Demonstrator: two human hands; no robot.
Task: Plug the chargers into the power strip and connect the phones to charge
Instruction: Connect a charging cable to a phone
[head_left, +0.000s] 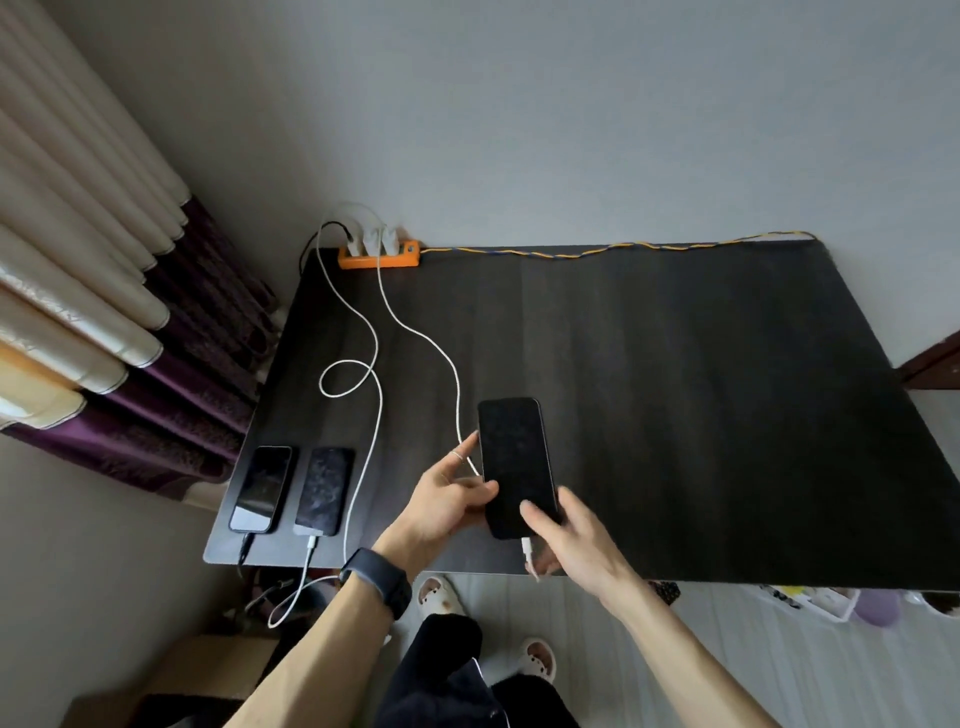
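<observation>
Two phones (261, 488) (324, 491) cabled at desk (701, 389) edge. Third phone (515, 465) in left hand (447, 501), fingers gripping its side; right hand (563, 540) pinching white connector (527, 548) at port. Next: seat connector fully, judging alignment.

Left hand (447, 499) and right hand (566, 545) hold a third phone (514, 462), white plug (527, 550) at its port. Two phones (262, 488) (324, 491) lie cabled on the table (701, 415). Three chargers occupy the orange strip (378, 254).
</observation>
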